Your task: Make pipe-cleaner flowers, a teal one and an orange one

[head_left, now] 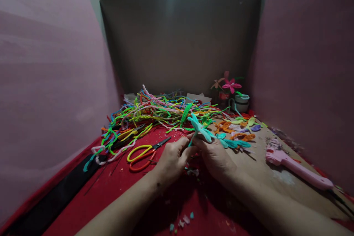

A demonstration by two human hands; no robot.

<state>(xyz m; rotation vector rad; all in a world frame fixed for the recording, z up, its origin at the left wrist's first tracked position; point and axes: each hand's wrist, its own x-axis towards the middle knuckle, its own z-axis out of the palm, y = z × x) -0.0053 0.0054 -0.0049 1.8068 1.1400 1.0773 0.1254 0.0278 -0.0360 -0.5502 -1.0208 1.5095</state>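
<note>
Head view: pale mug (242, 104) at back right, green strip (242, 94) at rim; red-looking container (223, 97) beside it, pink flower (232, 85) above, whether in it unclear. Forearms reach in from lower edge, hands meeting mid-view over red cloth (105, 188). Left hand (174, 155) curled, fingertips pinching under turquoise flower (203, 132); right hand (215, 156) closed at its base. Flower tilted above both hands, before heap of fuzzy stems (163, 110).

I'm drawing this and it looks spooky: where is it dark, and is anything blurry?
In the head view, the light is dim; the back panel is murky grey, with a faint pale streak up top; the red cloth darkens under the right hand; the far pink flower looks a little soft.
</note>
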